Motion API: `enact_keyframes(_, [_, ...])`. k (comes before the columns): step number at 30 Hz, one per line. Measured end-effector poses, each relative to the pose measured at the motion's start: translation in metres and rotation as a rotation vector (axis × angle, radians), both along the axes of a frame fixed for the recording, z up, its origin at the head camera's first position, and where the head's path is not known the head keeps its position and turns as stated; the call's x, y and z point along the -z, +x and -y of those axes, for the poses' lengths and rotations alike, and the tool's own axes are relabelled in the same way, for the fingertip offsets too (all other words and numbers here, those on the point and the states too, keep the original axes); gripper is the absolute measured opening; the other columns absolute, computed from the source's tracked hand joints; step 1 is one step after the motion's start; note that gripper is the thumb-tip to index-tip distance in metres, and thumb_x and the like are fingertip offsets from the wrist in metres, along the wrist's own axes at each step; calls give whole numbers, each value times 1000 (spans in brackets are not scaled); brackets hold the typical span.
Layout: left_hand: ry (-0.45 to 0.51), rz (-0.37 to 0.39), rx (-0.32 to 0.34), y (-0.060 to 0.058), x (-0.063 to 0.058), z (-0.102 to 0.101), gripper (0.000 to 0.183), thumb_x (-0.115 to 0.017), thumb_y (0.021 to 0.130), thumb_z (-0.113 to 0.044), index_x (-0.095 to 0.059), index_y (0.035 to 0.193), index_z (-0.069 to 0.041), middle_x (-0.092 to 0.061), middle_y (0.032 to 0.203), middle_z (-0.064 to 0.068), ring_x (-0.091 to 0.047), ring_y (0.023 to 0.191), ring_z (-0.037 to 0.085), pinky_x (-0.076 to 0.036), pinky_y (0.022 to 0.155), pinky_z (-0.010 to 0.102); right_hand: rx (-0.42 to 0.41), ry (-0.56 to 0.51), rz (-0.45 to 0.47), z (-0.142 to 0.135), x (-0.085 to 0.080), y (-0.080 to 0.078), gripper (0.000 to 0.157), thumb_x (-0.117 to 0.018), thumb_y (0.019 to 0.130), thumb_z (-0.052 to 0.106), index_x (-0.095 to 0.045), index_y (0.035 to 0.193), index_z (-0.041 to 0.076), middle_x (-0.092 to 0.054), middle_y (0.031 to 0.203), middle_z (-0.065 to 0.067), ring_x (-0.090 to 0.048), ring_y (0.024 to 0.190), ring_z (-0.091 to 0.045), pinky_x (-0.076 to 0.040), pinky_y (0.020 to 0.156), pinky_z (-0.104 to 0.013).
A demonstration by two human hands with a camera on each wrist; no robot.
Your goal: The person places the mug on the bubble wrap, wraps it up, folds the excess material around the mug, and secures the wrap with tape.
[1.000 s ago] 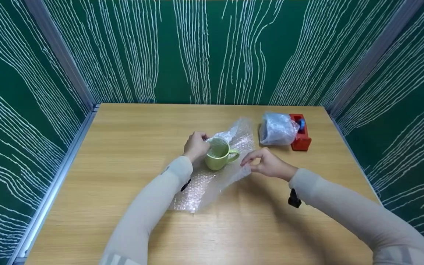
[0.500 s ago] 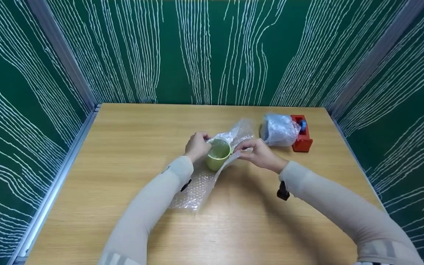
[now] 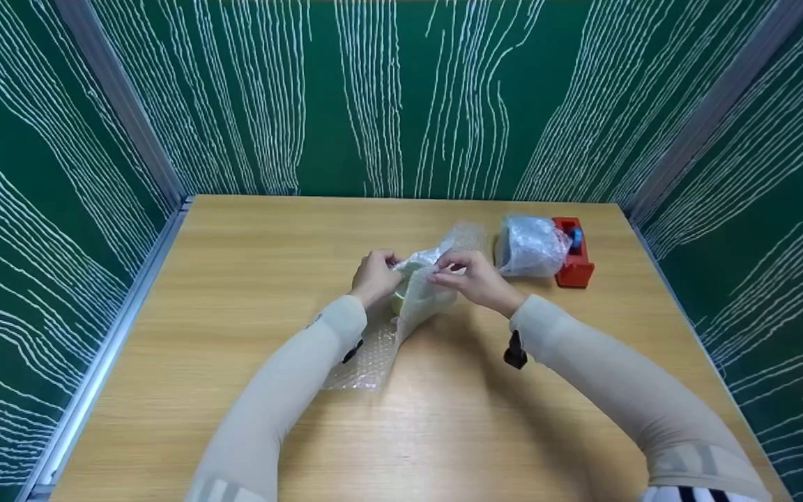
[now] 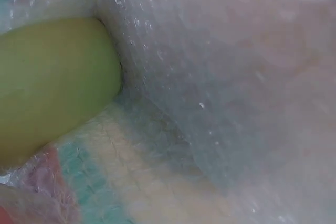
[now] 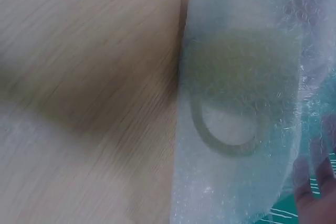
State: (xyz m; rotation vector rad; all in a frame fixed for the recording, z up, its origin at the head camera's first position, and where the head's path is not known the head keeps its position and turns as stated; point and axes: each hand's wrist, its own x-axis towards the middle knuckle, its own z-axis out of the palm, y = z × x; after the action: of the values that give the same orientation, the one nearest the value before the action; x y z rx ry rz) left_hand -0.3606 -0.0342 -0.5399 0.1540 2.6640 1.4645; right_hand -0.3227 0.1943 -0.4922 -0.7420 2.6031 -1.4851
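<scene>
A light green mug [image 4: 58,82] stands on a sheet of bubble wrap [image 3: 366,355] in the middle of the table. In the head view the raised wrap covers most of it. My left hand [image 3: 376,279] is at the mug's left rim, pinching wrap there. My right hand [image 3: 475,279] pinches the raised edge of the sheet between thumb and fingers, above the mug's right side. Through the wrap in the right wrist view, the mug's handle [image 5: 226,149] shows as a blurred loop. Fingers of the right hand [image 5: 317,198] appear at that view's lower right corner.
A bubble-wrapped bundle [image 3: 532,245] lies at the back right of the wooden table [image 3: 255,244]. Against its right side stands a red holder [image 3: 574,270] with a blue round part. Green walls with white lines enclose the table's back and sides.
My right hand has moved left and slightly away from me, drawing the near right edge of the bubble wrap up over the mug and its handle. The left hand has stayed at the rim.
</scene>
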Motion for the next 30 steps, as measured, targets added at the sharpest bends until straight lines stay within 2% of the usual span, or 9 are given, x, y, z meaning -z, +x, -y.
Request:
enact_keyframes(6, [124, -13, 74, -1, 4, 9, 12, -67, 98, -8, -78, 102, -6, -72, 95, 3, -63, 89, 17, -54, 84, 32, 46, -12, -29, 9, 7, -5, 9, -83, 95, 7, -81, 99, -1, -76, 97, -12, -62, 87, -13, -53, 83, -29])
enact_keyframes(7, [127, 14, 78, 7, -8, 10, 14, -65, 101, -9, -77, 103, -4, -72, 96, 5, -63, 91, 18, -54, 86, 33, 56, -14, -28, 10, 8, -6, 9, -83, 95, 6, -81, 99, -1, -76, 96, -12, -61, 85, -13, -52, 80, -26])
enact_keyframes(11, [191, 99, 116, 9, -13, 17, 41, -49, 115, -38, -68, 88, -14, -61, 86, -1, -55, 84, 14, -47, 80, 29, 90, -31, -13, 14, 15, -8, 10, -82, 94, 4, -80, 101, -3, -75, 93, -11, -58, 80, -12, -49, 70, -19])
enact_keyframes(14, [237, 171, 164, 10, -19, 22, 55, -33, 116, -57, -55, 82, -20, -50, 81, -1, -49, 78, 16, -42, 78, 31, 114, -49, 9, 16, 18, -8, 9, -81, 95, 2, -79, 100, -4, -74, 91, -10, -59, 77, -12, -52, 66, -18])
enact_keyframes(16, [273, 203, 216, 10, -23, 25, 58, -33, 115, -61, -58, 85, -18, -53, 84, 1, -52, 81, 17, -47, 81, 34, 133, -48, 12, 18, 19, -8, 8, -81, 95, 2, -78, 100, -4, -73, 90, -8, -59, 77, -12, -51, 65, -18])
enact_keyframes(19, [285, 263, 258, 11, -27, 29, 54, -44, 113, -59, -74, 105, -16, -69, 103, 1, -65, 99, 18, -56, 99, 39, 163, -27, 12, 21, 21, -9, 10, -83, 94, 3, -78, 100, -3, -71, 88, -5, -56, 78, -12, -48, 66, -19])
enact_keyframes(22, [254, 279, 270, 12, -28, 32, 44, -59, 110, -49, -76, 128, -13, -71, 127, 4, -65, 118, 20, -55, 112, 44, 196, 3, 14, 23, 23, -10, 10, -84, 93, 4, -77, 98, 0, -70, 86, -2, -53, 78, -13, -43, 68, -21])
enact_keyframes(27, [227, 220, 259, 13, -26, 33, 27, -68, 107, -23, -76, 125, -4, -70, 122, 9, -61, 110, 21, -57, 98, 33, 236, 58, 7, 26, 25, -10, 12, -86, 91, 5, -75, 95, 2, -67, 88, -3, -52, 82, -17, -42, 73, -28])
enact_keyframes(30, [218, 220, 223, 13, -25, 31, 19, -70, 105, -17, -77, 118, -5, -69, 114, 7, -62, 104, 20, -57, 92, 29, 249, 123, -41, 26, 25, -7, 18, -87, 91, 10, -74, 101, 3, -68, 99, -9, -60, 95, -24, -50, 85, -36])
